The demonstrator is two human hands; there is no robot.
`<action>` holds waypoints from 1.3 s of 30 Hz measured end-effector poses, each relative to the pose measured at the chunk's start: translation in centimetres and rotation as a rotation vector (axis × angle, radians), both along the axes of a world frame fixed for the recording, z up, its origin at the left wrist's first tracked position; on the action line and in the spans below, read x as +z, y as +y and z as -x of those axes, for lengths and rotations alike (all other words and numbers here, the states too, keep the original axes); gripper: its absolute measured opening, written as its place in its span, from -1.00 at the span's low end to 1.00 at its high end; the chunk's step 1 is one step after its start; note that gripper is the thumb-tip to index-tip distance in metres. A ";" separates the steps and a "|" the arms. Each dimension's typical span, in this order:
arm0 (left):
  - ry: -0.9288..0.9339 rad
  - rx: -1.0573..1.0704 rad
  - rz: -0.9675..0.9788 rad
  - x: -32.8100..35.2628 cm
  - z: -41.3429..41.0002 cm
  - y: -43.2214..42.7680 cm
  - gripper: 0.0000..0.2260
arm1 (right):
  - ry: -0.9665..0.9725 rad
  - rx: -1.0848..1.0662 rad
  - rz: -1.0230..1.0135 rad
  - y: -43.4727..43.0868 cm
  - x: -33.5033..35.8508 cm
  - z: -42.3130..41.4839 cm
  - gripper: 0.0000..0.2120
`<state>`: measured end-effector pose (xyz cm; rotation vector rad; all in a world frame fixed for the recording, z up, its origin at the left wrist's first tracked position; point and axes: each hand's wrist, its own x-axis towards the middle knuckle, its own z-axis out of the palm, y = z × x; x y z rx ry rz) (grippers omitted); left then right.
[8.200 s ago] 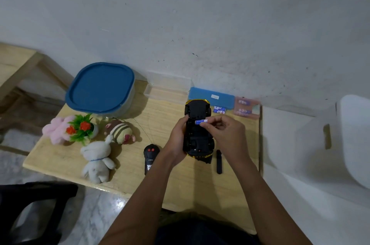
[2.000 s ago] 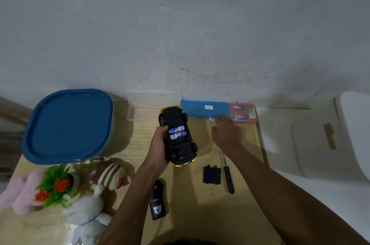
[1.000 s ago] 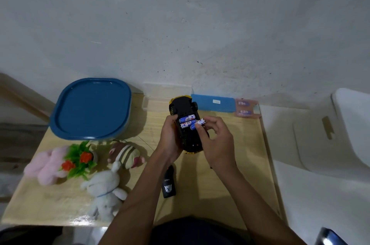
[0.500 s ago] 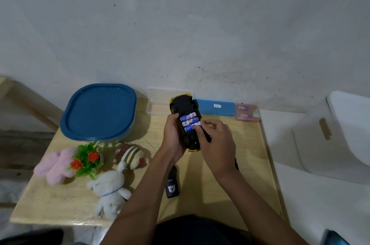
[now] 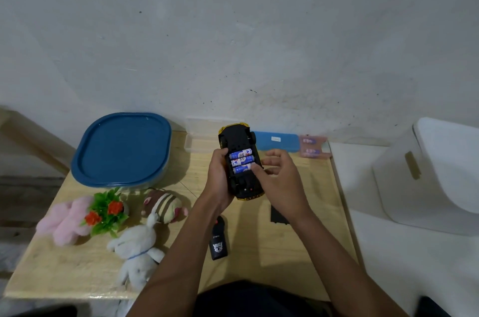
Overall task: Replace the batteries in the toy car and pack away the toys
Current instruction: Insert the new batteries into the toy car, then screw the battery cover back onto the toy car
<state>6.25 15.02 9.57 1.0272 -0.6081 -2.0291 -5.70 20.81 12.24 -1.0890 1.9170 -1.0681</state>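
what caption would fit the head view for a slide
Left hand holds the upturned toy car while a right hand finger presses the third battery into place.

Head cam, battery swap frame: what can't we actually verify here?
Head view only:
- Third battery: its right end is hidden under the right hand finger; seating can't be confirmed.
- Battery polarity marks: too small to read.
- Battery cover: mostly hidden behind the right wrist.
- Screwdriver: not visible, possibly behind the right arm.
- Car left side: covered by the left hand.
- Blue-lidded bin: contents hidden by the lid.
- Pink pack: blurred.
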 end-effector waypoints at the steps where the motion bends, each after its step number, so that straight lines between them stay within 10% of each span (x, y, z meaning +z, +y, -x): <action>1: -0.006 -0.009 0.001 -0.1 0.0 0.1 -0.57 | -0.118 0.011 -0.071 -0.1 0.3 0.4 -0.70; 13: -0.113 -0.200 -0.030 -0.9 0.0 0.6 -0.55 | -0.313 0.111 -0.288 1.1 -1.6 5.3 -0.74; 20: -0.067 -0.183 -0.063 -1.0 0.1 0.7 -0.52 | 0.769 0.451 -0.587 3.9 -10.2 8.3 -0.48; 27: -0.041 -0.172 -0.071 -1.0 -0.2 0.7 -0.52 | 0.978 0.489 -0.582 3.4 -12.2 8.3 -0.49; 39: -0.031 -0.140 -0.068 -1.5 -0.7 0.8 -0.55 | 0.042 0.198 -0.396 2.7 -10.5 9.3 -0.61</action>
